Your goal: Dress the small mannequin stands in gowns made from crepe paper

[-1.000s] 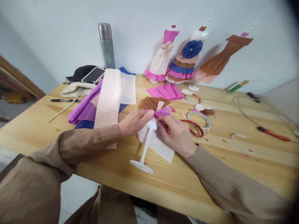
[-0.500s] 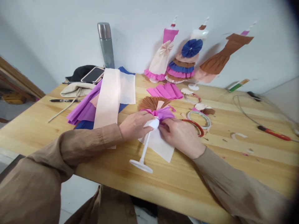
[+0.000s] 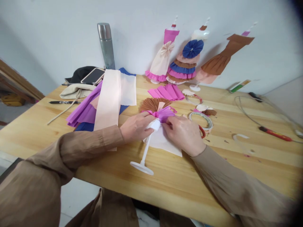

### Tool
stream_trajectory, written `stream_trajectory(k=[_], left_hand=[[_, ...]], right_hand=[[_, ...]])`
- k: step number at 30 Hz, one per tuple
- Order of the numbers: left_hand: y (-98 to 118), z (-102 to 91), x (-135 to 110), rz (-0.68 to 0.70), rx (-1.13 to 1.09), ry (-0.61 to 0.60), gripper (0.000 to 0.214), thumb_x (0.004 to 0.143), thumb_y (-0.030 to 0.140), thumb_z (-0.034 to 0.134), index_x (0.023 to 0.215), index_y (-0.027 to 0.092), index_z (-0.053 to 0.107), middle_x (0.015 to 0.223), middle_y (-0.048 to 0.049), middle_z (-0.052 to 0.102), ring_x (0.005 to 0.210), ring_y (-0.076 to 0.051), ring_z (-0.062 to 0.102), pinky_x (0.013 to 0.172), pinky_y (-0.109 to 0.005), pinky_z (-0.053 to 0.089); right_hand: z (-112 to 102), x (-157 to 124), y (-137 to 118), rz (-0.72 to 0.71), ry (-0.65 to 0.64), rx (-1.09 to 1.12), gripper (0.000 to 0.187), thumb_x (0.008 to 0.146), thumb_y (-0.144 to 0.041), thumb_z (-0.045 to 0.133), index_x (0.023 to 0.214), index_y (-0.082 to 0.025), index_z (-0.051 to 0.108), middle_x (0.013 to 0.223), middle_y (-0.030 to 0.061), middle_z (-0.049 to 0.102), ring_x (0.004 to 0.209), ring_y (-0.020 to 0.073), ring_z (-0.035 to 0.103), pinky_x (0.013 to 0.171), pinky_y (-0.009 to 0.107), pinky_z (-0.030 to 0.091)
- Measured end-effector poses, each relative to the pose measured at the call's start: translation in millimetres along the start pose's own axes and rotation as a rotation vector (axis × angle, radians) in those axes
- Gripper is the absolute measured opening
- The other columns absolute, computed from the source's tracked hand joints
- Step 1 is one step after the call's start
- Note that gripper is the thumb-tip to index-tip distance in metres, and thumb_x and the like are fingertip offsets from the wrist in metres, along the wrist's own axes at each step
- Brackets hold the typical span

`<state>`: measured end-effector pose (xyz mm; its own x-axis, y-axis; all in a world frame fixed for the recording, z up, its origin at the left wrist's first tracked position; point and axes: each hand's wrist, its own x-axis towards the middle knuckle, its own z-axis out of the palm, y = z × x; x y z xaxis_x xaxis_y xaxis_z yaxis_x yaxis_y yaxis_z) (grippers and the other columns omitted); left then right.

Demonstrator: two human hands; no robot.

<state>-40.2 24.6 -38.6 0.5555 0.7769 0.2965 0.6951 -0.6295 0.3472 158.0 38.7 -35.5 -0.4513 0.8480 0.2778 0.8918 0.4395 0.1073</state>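
Note:
My left hand (image 3: 136,126) is closed round the top of a small white mannequin stand (image 3: 145,154), which lies tilted with its round base near the front edge of the table. My right hand (image 3: 184,134) pinches a pleated purple paper piece (image 3: 163,113) against the mannequin's body. A pale sheet of paper (image 3: 165,145) lies under both hands. A brown pleated paper fan (image 3: 152,103) rests just behind them.
Three dressed paper mannequins (image 3: 187,60) stand at the wall. Pink pleated paper (image 3: 167,92), long purple, blue and cream crepe strips (image 3: 106,97), a tape roll (image 3: 201,119), red scissors (image 3: 202,131), a steel flask (image 3: 106,44), a phone (image 3: 92,75) and a red-handled tool (image 3: 274,134) lie on the wooden table (image 3: 248,170).
My right hand has shifted up and closed in on the purple piece. The pale sheet under it has swung a little to the right. The left hand keeps its hold.

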Motion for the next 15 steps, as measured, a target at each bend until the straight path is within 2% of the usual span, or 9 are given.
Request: stream_trajectory(k=[3, 8, 15], left_hand=[[0.5, -0.9, 0.2, -0.016, -0.005, -0.016, 0.025, 0.084, 0.016, 0.052, 0.108, 0.01, 0.059, 0.106, -0.0133, 0.065, 0.103, -0.023, 0.061, 0.092, -0.036, 0.052], [3.3, -3.7, -0.1, -0.05, -0.016, -0.021, 0.026, 0.082, 0.013, 0.053, 0.108, 0.01, 0.06, 0.106, -0.0139, 0.067, 0.102, -0.023, 0.062, 0.091, -0.035, 0.052], [4.2, -1.5, 0.1, -0.064, 0.006, -0.02, 0.027, 0.081, 0.014, 0.053, 0.106, 0.011, 0.06, 0.104, -0.0121, 0.067, 0.102, -0.024, 0.063, 0.089, -0.037, 0.054]], right_hand=[[-1.8, -1.5, 0.6, 0.0, -0.009, 0.017, 0.018, 0.086, -0.028, 0.057, 0.073, -0.019, 0.066, 0.07, 0.0091, 0.071, 0.069, 0.0249, 0.065, 0.053, 0.032, 0.025], [-7.1, -0.8, 1.6, 0.024, -0.13, 0.093, 0.02, 0.087, -0.033, 0.056, 0.073, -0.021, 0.065, 0.07, 0.006, 0.071, 0.066, 0.0229, 0.064, 0.052, 0.031, 0.024], [-7.1, 1.9, 0.5, 0.102, -0.173, 0.059, 0.019, 0.089, -0.03, 0.051, 0.081, -0.021, 0.066, 0.077, 0.0083, 0.073, 0.072, 0.0259, 0.067, 0.053, 0.032, 0.025]])
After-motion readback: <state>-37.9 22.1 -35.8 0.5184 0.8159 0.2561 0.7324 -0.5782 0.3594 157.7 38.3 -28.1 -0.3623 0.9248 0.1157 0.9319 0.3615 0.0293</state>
